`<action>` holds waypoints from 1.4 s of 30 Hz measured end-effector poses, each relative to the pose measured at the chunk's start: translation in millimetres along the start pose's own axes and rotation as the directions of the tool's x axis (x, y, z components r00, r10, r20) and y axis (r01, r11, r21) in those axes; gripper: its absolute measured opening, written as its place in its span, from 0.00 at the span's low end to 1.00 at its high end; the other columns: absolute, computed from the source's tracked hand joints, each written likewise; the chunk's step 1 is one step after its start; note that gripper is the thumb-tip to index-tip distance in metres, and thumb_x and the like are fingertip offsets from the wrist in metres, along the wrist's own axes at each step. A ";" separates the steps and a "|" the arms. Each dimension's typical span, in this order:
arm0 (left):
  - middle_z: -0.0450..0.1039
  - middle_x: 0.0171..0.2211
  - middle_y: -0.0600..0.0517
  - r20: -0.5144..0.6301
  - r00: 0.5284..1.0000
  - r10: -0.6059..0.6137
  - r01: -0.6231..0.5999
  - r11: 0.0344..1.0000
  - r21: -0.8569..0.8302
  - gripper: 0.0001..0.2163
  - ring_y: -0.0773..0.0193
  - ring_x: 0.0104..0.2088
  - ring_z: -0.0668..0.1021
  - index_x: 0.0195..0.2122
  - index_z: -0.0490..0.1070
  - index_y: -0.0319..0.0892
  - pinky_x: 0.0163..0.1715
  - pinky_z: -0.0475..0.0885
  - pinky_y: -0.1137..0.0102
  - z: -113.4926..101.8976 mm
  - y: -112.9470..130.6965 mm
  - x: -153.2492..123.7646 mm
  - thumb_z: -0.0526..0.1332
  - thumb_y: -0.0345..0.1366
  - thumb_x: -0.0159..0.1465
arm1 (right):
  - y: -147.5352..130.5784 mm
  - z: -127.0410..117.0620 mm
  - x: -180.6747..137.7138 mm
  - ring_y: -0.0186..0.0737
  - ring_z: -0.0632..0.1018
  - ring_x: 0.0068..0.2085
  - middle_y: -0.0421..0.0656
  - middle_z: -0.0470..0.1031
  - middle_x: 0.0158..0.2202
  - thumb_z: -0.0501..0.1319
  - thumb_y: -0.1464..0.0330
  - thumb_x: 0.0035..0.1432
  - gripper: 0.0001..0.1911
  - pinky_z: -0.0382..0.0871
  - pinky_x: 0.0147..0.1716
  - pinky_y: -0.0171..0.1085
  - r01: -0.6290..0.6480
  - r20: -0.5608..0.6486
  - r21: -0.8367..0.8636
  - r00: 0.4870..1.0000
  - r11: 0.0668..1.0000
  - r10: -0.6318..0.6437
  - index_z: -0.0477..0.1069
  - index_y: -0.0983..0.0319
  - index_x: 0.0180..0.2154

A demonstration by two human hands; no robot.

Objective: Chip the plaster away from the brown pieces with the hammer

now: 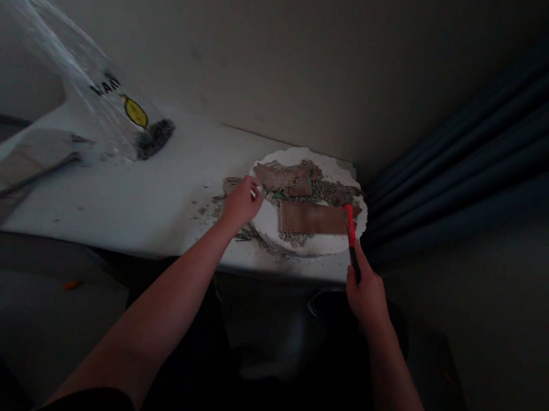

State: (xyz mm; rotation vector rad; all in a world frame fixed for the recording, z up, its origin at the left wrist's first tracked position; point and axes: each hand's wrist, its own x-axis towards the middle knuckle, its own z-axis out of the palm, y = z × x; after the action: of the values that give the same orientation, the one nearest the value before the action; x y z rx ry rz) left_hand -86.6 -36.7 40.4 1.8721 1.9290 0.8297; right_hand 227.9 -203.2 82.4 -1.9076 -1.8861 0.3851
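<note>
A white round board (266, 216) with a scalloped edge lies on the table. It bears a patterned brown piece (287, 180), a flat brown rectangular slab (315, 219), grey gravel-like bits (329, 191) and small green scraps. My left hand (244, 200) is at the board's left edge, with thumb and fingers pinched at the white rim. My right hand (367, 287) is wrapped round the black grip of a red-and-black tool (350, 227). The tool's far end points at the right end of the slab, too dark to make out.
Crumbs and twig-like bits (251, 234) lie about the board on the white table (124, 207). A clear plastic bag (111, 105) with dark grains stands at the left, near a greyish plank-like piece (13, 167). A wall rises behind, and a dark curtain (487, 138) hangs at right.
</note>
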 end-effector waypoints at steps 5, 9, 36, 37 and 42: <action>0.80 0.40 0.46 0.347 0.928 -0.134 -0.028 0.905 0.425 0.07 0.54 0.44 0.80 0.40 0.75 0.43 0.41 0.71 0.67 -22.7 -44.4 -13.7 0.60 0.36 0.63 | 23.9 19.6 3.8 0.52 0.81 0.51 0.54 0.77 0.57 0.53 0.65 0.66 0.34 0.75 0.50 0.48 -0.048 -0.045 0.122 0.998 0.991 0.054 0.55 0.61 0.71; 0.81 0.43 0.46 0.547 0.834 -0.074 -0.226 0.858 0.461 0.08 0.53 0.45 0.80 0.40 0.78 0.44 0.41 0.71 0.68 -9.1 -54.9 -26.7 0.65 0.38 0.60 | 28.8 29.6 3.0 0.53 0.81 0.51 0.55 0.77 0.56 0.52 0.65 0.66 0.35 0.74 0.50 0.49 -0.075 -0.032 0.156 0.996 0.985 0.081 0.53 0.62 0.72; 0.80 0.41 0.40 0.537 0.844 -0.004 -0.252 0.880 0.403 0.11 0.50 0.45 0.81 0.41 0.79 0.40 0.44 0.73 0.63 23.5 -59.1 -29.2 0.65 0.34 0.58 | 36.1 33.2 3.1 0.51 0.83 0.40 0.51 0.82 0.47 0.54 0.67 0.63 0.37 0.76 0.40 0.46 -0.054 0.000 0.136 0.999 0.989 0.055 0.52 0.59 0.72; 0.80 0.42 0.40 0.535 0.845 -0.007 -0.249 0.881 0.403 0.11 0.51 0.46 0.81 0.41 0.79 0.40 0.44 0.73 0.63 24.9 -59.0 -29.2 0.64 0.34 0.58 | 35.5 33.1 2.9 0.51 0.83 0.40 0.51 0.82 0.47 0.54 0.67 0.63 0.37 0.76 0.41 0.46 -0.057 -0.006 0.136 0.998 0.989 0.058 0.52 0.59 0.72; 0.79 0.46 0.39 0.527 0.850 -0.018 -0.231 0.886 0.403 0.12 0.49 0.46 0.81 0.43 0.79 0.39 0.44 0.72 0.64 23.9 -56.1 -27.0 0.64 0.34 0.58 | 31.0 33.3 0.8 0.50 0.83 0.41 0.50 0.82 0.48 0.54 0.68 0.63 0.37 0.76 0.43 0.46 -0.054 -0.038 0.151 0.997 0.987 0.061 0.53 0.58 0.72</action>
State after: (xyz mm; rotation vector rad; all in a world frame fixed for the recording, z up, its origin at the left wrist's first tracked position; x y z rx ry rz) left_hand -114.4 -57.2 -16.6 2.1861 1.7603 -0.1490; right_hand 239.1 -198.4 38.6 -1.8588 -1.7274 0.4866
